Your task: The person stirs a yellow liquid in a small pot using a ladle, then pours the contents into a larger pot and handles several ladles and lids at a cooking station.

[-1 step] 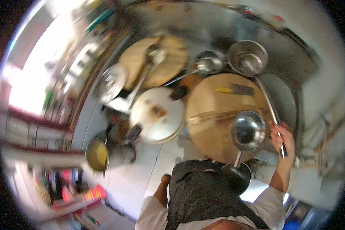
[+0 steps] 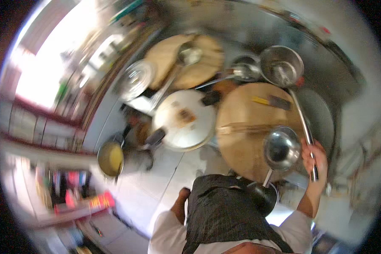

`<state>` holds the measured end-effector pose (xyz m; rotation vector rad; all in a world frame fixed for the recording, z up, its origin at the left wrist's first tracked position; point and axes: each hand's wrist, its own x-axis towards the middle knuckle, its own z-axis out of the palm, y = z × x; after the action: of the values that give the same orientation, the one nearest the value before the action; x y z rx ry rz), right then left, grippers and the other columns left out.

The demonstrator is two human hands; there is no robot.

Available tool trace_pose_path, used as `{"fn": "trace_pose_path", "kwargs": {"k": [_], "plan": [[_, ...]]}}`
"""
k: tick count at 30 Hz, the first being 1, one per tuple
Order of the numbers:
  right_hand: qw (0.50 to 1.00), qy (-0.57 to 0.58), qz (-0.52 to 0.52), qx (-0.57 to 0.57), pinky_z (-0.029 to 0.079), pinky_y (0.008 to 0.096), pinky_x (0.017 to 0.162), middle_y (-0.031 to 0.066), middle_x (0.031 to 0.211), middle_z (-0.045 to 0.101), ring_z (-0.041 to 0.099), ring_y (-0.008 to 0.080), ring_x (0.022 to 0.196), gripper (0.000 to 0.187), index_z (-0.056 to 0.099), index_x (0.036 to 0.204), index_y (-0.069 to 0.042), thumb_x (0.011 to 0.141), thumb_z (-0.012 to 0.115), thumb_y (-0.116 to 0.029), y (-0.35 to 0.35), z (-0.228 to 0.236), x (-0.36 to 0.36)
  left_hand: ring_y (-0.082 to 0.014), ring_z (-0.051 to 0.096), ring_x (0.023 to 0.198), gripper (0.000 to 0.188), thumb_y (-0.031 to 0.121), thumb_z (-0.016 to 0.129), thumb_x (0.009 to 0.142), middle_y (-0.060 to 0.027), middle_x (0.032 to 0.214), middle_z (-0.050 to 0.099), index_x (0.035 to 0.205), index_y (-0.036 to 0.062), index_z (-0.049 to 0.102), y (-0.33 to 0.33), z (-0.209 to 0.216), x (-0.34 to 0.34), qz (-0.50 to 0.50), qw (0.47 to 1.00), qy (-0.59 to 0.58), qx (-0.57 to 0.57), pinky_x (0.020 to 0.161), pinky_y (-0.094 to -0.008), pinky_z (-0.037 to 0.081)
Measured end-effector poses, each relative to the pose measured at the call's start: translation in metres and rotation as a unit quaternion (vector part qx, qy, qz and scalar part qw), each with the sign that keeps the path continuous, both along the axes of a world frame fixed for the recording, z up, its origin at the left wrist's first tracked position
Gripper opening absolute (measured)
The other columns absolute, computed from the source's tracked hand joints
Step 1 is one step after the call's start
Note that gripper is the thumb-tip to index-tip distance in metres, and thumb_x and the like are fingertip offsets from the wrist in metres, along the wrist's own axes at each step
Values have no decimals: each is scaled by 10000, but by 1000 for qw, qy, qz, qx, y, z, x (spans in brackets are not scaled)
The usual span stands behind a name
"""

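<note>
My right hand is closed round the lower end of a long metal handle, which runs up to a deep round steel dipper at the far right. The dipper's bowl is tilted so I see into it, beyond a large round wooden board. Over the board's near right part sits a shiny steel ladle, its handle leading down to a dark round pan beside my apron. My left hand hangs at the left of the apron, its fingers mostly hidden and blurred.
A lidded pressure cooker stands left of the board. Behind it, a large spoon lies on another round board, near a clear lid. A pot with yellow contents is at the left. A smaller pan sits at the back.
The whole view has shifted, so the boards, cooker and pots appear farther right. My right hand keeps its grip on the dipper's handle.
</note>
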<state>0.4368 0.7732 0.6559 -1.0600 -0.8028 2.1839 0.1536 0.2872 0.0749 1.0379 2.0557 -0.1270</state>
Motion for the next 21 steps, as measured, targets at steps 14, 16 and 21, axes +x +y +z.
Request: {"fn": "trace_pose_path", "kwargs": {"k": [14, 16, 21], "plan": [[788, -57, 588, 175, 335, 219, 300, 15, 559, 408, 390, 72, 366, 219, 420, 978, -6, 823, 493, -144, -190, -70, -384, -264, 599, 711, 116, 166, 562, 648, -93, 744, 627, 679, 99, 651, -149, -1, 118, 249, 968, 27, 13, 627, -363, 489], [747, -61, 620, 233, 342, 248, 324, 22, 528, 424, 407, 94, 368, 188, 436, 916, -20, 813, 513, -157, -220, -95, -432, -291, 615, 772, 143, 122, 540, 642, -98, 801, 647, 705, 106, 667, -164, -7, 141, 293, 956, 10, -27, 681, -374, 508], [673, -102, 601, 418, 387, 297, 350, 59, 563, 453, 459, 130, 409, 209, 422, 939, 17, 792, 532, -83, -305, -131, -502, -276, 620, 643, 141, 163, 536, 670, -103, 693, 641, 666, 85, 654, -187, -6, 200, 552, 826, -114, -30, 601, -371, 502]]}}
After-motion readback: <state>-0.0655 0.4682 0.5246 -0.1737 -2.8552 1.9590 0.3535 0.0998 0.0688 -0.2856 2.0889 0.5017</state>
